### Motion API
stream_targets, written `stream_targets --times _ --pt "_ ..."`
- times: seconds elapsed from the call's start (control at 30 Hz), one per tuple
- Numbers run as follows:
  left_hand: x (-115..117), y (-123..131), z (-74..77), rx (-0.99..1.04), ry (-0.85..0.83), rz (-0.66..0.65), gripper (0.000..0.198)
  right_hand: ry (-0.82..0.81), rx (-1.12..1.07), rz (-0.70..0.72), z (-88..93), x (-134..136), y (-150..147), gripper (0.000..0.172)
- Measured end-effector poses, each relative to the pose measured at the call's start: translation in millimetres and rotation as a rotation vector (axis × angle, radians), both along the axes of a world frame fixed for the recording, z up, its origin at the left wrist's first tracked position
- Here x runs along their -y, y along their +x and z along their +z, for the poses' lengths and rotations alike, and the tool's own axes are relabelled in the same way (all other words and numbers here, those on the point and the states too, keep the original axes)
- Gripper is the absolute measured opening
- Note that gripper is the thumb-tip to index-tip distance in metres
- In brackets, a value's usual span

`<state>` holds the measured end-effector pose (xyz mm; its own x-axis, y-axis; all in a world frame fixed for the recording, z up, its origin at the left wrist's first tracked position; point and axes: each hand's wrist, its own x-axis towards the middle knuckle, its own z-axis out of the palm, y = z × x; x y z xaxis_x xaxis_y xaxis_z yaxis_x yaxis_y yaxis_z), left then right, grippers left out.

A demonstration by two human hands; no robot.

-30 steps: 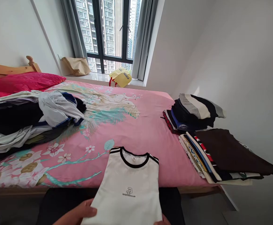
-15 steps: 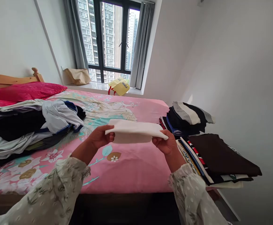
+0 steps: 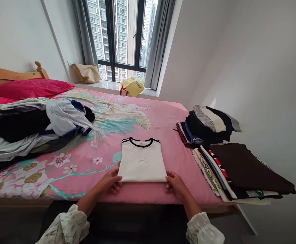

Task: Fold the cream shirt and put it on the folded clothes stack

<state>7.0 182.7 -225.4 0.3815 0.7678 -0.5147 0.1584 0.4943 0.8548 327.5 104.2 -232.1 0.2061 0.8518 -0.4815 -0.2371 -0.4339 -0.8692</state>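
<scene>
A white T-shirt (image 3: 141,171) with a black-trimmed collar and a small chest print lies folded into a neat rectangle on the pink flowered bedsheet (image 3: 160,120). Its collar points away from me. My left hand (image 3: 112,180) pinches the near left corner between thumb and fingers. At the near right corner, my right hand (image 3: 174,183) grips the hem the same way.
On the left lies a loose heap of clothes (image 3: 18,125), with a red pillow (image 3: 33,88) behind. Folded clothes stand in two stacks on the right, one topped by a brown garment (image 3: 244,167), the farther by a striped one (image 3: 211,118). A yellow bag (image 3: 132,86) is by the window.
The white T-shirt, held up edge-on in both hands before, now lies flat on the bed with its front showing. Both hands have come down and nearer to me.
</scene>
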Motion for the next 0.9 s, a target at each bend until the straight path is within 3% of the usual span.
stream_targets --times 0.17,0.27,0.37,0.47,0.57,0.67,0.77,0.83,0.9 --pt "27 -13 -0.1 -0.074 -0.004 -0.030 0.073 -0.046 0.175 0.123 -6.8 17 1 0.031" --pt "38 -24 -2.7 -0.248 0.097 -0.065 0.067 -0.098 0.575 0.150 -4.1 27 8 0.028" --pt "30 -29 -3.0 -0.380 0.265 0.023 0.054 0.092 0.928 0.101 9.7 28 2 0.028" --pt "6 -18 0.7 -0.449 0.401 0.094 0.047 0.390 1.012 0.113 25.8 15 -26 0.030" --pt "-16 1 4.0 -0.640 0.549 0.098 0.045 0.537 1.095 0.206 29.2 -1 -67 0.034" --pt "-23 12 1.7 -0.849 0.745 0.129 0.039 0.519 1.201 0.375 16.9 -7 -98 0.040" --pt "-17 11 -2.2 -0.891 0.848 0.163 0.037 0.455 1.247 0.504 4.6 -4 -106 0.043" --pt "-10 14 -2.1 -0.858 0.963 0.137 0.038 0.453 1.260 0.465 4.3 -4 -104 0.041" --pt "-2 25 -0.7 -0.815 1.135 -0.004 0.042 0.464 1.292 0.378 9.1 -11 -101 0.042"
